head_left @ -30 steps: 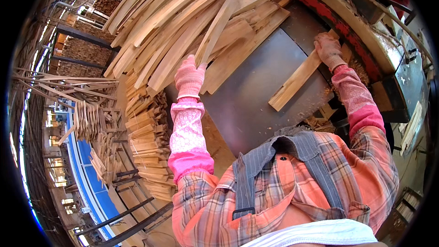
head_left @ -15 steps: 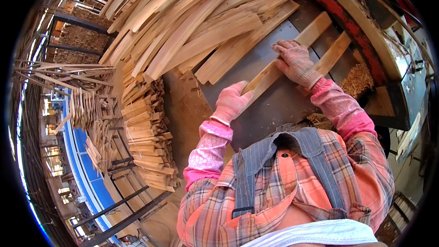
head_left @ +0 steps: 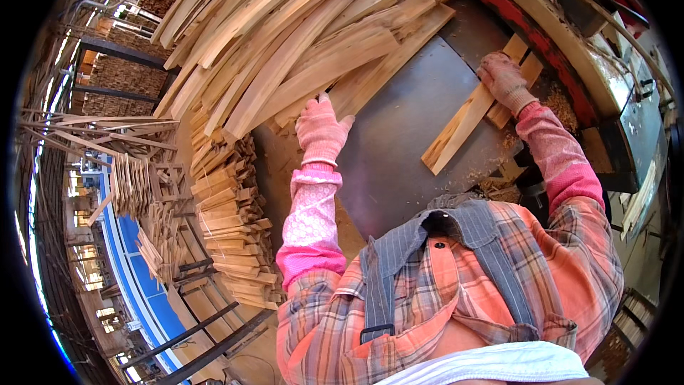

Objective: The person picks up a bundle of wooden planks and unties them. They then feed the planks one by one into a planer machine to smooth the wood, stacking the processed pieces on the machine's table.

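My right hand (head_left: 504, 80), in a dusty pink work glove, is closed over a narrow wooden board (head_left: 456, 132) lying slantwise on the grey metal table (head_left: 388, 171). A second wooden strip (head_left: 501, 113) lies beside and partly under that board. My left hand (head_left: 322, 132), gloved alike, is at the near ends of a pile of long boards (head_left: 335, 75) at the table's left edge. Its thumb is apart from the fingers, and the fingertips are by a board end; whether they touch it I cannot tell.
A machine with a red edge (head_left: 524, 11) curves along the far right side of the table. Wood shavings (head_left: 559, 110) lie near it. Left of the table stands a tall stack of short wooden pieces (head_left: 235, 235). Farther left are more wood stacks (head_left: 132, 185) and a blue surface (head_left: 153, 292).
My left hand has let go of the board and moved left and up to the pile. My right hand has shifted right with the board, which now lies nearer the second strip.
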Available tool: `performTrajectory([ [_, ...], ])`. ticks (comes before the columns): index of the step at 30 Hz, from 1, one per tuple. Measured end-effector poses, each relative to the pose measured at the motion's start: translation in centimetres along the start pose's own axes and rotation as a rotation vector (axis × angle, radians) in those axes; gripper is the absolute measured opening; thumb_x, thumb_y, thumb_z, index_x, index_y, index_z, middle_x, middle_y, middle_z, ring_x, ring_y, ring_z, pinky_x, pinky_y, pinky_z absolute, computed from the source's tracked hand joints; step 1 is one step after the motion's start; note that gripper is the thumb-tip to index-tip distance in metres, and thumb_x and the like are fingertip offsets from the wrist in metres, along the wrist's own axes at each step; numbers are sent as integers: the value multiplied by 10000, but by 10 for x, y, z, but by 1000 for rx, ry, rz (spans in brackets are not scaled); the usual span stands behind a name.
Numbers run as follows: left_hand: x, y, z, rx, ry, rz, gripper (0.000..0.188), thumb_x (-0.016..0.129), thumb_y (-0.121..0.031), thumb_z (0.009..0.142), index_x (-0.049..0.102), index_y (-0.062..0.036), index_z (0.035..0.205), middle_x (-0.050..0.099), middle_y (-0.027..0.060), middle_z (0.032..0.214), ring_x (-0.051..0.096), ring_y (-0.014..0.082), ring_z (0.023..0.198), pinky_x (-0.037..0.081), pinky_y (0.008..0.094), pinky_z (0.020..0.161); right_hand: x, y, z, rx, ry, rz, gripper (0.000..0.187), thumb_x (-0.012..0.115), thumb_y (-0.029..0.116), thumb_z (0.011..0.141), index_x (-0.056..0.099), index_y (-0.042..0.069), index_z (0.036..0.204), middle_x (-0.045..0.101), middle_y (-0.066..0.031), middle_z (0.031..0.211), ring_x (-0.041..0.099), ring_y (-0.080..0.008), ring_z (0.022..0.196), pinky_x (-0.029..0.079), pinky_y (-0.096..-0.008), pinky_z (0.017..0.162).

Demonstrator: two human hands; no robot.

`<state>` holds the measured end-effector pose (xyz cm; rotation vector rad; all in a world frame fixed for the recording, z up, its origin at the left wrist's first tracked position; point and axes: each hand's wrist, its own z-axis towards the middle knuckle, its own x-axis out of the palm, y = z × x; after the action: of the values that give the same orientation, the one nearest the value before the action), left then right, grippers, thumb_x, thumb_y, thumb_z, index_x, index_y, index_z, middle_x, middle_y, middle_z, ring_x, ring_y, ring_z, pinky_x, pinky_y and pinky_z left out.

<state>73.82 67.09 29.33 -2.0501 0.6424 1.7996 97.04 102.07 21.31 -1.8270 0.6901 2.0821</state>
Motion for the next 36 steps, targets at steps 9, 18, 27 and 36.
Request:
performTrajectory([
  [9,26,2,-2,-25,-163,24,846,782,-564,803,525,-102,1463,595,202,1341,575,371,1261,454,473,1061,21,-25,2,174,-70,4,275,632,307,946,704,111,1125,635,-157,1264,605,-368,1214,488,-492,1031],
  [18,15,-13,-24,88,-33,-178,753,827,-582,725,689,-41,1231,634,184,1280,600,351,1223,486,432,1026,-9,23,-20,104,-64,43,279,654,266,914,722,110,1135,664,-122,1234,605,-348,1220,485,-467,1030],
  [27,27,-69,-66,374,113,-190,750,816,-617,719,683,-51,1195,646,179,1187,637,376,1127,513,465,960,-29,119,-48,-284,-212,240,344,742,195,810,715,68,1129,666,-113,1299,602,-325,1241,477,-433,1051],
  [36,45,7,-31,347,-322,-192,601,760,-359,833,621,-75,1344,641,174,1297,607,364,1201,479,483,1020,6,56,-27,-169,-86,14,237,657,282,913,689,48,929,678,-126,1097,613,-334,1130,471,-449,1003],
])
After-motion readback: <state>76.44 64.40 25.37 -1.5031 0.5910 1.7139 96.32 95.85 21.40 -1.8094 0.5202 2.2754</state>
